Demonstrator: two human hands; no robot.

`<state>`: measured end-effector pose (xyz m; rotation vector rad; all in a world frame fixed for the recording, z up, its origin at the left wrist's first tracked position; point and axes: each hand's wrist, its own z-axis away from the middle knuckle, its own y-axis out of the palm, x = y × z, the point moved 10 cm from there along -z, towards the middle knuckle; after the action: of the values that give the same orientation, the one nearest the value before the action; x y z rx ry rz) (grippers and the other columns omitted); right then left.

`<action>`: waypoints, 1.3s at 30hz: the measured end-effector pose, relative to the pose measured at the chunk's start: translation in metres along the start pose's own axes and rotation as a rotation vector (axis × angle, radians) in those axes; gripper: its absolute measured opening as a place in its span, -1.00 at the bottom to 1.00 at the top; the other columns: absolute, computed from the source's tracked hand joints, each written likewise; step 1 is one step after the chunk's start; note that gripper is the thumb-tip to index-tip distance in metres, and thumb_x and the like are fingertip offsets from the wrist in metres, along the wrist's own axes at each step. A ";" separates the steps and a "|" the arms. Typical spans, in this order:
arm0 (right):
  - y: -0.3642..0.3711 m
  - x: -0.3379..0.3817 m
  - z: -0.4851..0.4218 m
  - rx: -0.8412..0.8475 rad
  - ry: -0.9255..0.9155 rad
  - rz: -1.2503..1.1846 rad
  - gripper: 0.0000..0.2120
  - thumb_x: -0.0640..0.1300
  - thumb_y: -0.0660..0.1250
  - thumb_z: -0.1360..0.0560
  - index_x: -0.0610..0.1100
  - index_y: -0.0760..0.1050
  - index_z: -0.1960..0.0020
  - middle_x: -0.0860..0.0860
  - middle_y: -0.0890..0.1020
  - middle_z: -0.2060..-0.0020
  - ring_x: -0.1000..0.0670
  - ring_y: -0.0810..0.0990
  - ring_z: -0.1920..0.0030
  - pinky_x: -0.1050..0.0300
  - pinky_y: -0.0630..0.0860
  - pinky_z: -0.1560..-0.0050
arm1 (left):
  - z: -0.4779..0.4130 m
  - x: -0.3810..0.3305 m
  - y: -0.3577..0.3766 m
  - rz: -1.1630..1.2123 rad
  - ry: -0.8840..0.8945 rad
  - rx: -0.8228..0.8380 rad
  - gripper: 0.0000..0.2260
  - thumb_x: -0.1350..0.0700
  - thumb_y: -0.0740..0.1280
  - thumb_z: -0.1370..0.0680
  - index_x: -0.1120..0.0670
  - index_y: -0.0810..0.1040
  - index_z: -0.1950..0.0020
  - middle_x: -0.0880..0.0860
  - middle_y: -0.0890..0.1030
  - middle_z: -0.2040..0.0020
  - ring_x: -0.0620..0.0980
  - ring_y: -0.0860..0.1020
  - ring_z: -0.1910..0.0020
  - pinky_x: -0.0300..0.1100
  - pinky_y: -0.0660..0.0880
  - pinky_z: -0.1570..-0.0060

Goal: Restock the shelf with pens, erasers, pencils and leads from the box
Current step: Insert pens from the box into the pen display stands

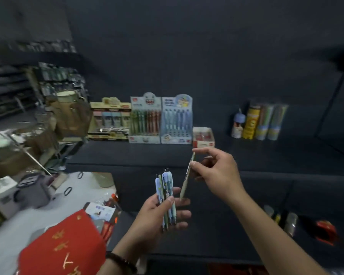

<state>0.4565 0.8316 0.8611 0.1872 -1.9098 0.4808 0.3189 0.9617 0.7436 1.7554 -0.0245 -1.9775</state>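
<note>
Blue-barrelled pens [166, 195], a small bundle, stand clip-end up in the left hand [157, 213], thumb and curled fingers gripping their lower halves, before the front edge of the shelf [127, 153]. One pale single pen [187, 175], just right of the bundle, is pinched near its top by the right hand [216, 169], long axis near upright, tip down. At the shelf's rear edge stands the blue display box [176, 120], front holes seemingly unfilled, beyond and slightly left of that pen, with the right hand nearer to it; judged the likely destination.
</note>
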 end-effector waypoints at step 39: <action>0.313 -0.003 -0.318 0.187 -0.339 0.388 -0.84 -0.09 0.41 -0.65 0.01 0.65 -0.22 0.14 0.67 0.07 0.28 0.58 0.27 0.42 0.47 0.25 | -0.254 -0.157 -0.251 0.015 0.279 -0.313 -0.87 0.25 0.25 -0.72 0.22 0.59 -0.18 0.27 0.71 -0.12 0.16 0.63 0.10 0.01 0.60 0.08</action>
<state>0.6196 1.2465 0.8825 0.0166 -2.2425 0.9382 0.4786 1.3173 0.7626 1.7935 0.3452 -1.6071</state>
